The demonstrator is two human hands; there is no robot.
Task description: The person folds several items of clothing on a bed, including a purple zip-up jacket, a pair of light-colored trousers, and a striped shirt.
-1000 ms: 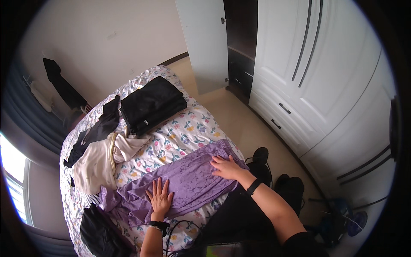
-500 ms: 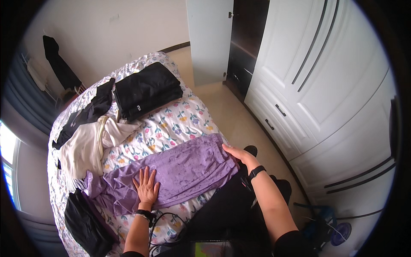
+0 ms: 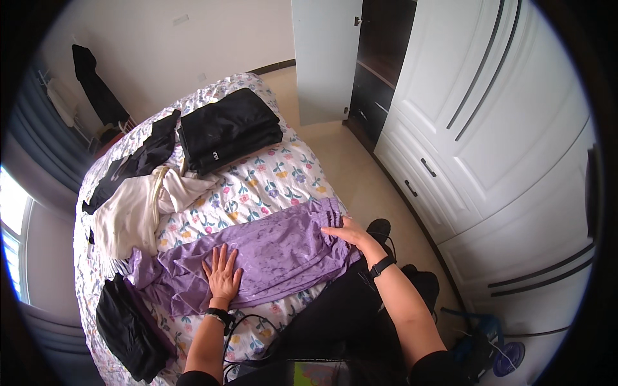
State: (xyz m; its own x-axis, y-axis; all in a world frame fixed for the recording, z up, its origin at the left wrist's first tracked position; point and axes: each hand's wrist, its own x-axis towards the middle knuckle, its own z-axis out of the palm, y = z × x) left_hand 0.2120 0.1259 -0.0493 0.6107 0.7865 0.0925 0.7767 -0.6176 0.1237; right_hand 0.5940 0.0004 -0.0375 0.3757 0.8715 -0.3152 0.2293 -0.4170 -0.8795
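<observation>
Pressing the purple cloth under the open, flat left hand seemed a good way to stop slips while the right hand, its grip hard to tell, touched the cloth's end.

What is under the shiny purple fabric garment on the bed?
The white, floral-printed fabric bed cover shows along the far and near sides of the purple garment, so it probably runs beneath. Anything directly under the garment is covered and cannot be seen.
</observation>
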